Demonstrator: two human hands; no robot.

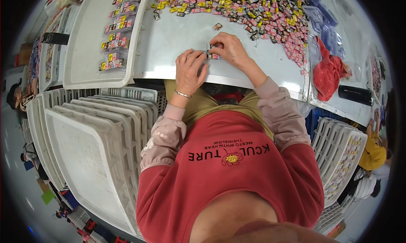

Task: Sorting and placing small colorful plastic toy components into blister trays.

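Near the front edge of the pale worktable, a small clear plastic tray lies between my hands, with a few small printed blocks in dark and pink colours in it. My left hand, with a bracelet at its wrist, has its fingers bent against the tray's left side. From the right, my right hand reaches over the tray; its thumb and index finger close on a dark block there. One loose block lies just beyond the hands. A wide heap of pink, yellow and black blocks spreads behind it.
On the left, a white perforated tray carries a column of filled clear packs. More white trays stand stacked below it. At right are a red plastic bag, clear plastic trays and a black box. Other people sit farther off.
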